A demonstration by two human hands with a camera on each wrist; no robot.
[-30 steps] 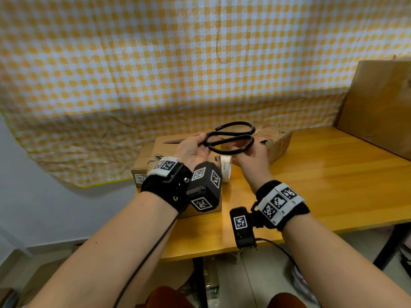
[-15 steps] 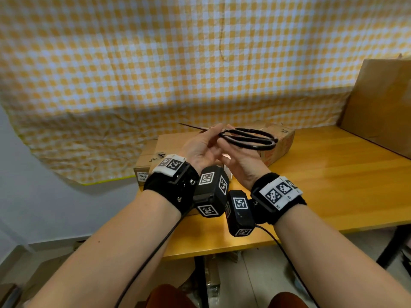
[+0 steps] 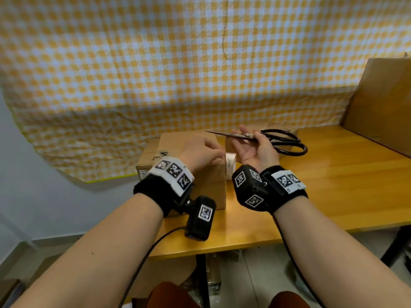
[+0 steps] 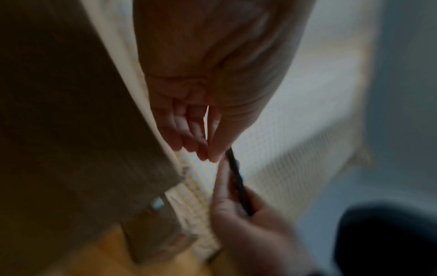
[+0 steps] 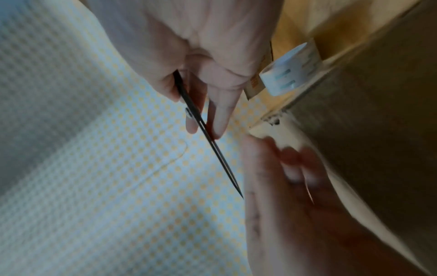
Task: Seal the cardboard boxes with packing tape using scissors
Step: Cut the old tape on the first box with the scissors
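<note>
My right hand is turned palm up and pinches the black scissors at their pivot. The blades are closed and point left, and the handles stick out to the right. In the right wrist view the blade runs out past my fingers. My left hand lies on top of the brown cardboard box near its right edge, fingers loosely curled, with nothing seen in them. A white tape roll stands on the table against the box's right side, just below both hands. The left wrist view is blurred.
A smaller cardboard box sits behind the scissors, and another lies left of the main box. A tall sheet of cardboard leans at the far right of the wooden table. A yellow checked cloth hangs behind.
My left hand has let go of the scissors and dropped onto the box top. The right hand now holds them alone and has shifted right and slightly down.
</note>
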